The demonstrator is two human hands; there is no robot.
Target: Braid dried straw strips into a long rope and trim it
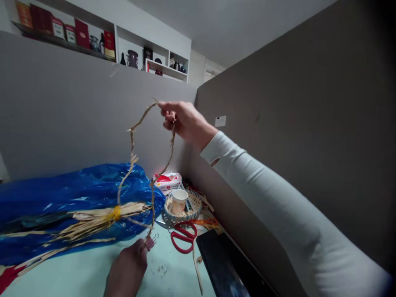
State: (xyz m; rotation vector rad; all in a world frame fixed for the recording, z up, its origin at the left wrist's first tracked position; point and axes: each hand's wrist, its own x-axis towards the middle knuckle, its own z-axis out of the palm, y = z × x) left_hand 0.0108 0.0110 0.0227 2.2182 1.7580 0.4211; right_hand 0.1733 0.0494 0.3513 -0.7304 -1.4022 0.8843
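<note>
Room: a grey wall [71, 107] runs across the left and centre, meeting a darker wall [293, 111] on the right; a small white card [220, 121] is fixed to the latter.
Shelf: a white shelf [115, 43] at the upper left holds boxes, bottles and vases.
Worktop: the pale green worktop [168, 272] fills the bottom centre of the frame.
Twisted cord: the straw-coloured cord [132, 142] forms a raised loop at the centre, running between both hands.
Right hand: up at the centre, the right hand [187, 121] pinches the top of the cord between thumb and finger, its other fingers curled.
Left hand: at the bottom centre, the left hand [130, 264] is closed on a pinkish binder clip [150, 243] at the cord's lower end.
Fibre bundle: left of centre, the dry bundle [93, 220], bound by a yellow tie [116, 213], lies on blue plastic [93, 179].
Right of the loop: a paper cup [179, 202] stands in a woven basket [198, 205], with red-handled scissors [185, 238] just below and a dark flat object [216, 262] at the lower right.
</note>
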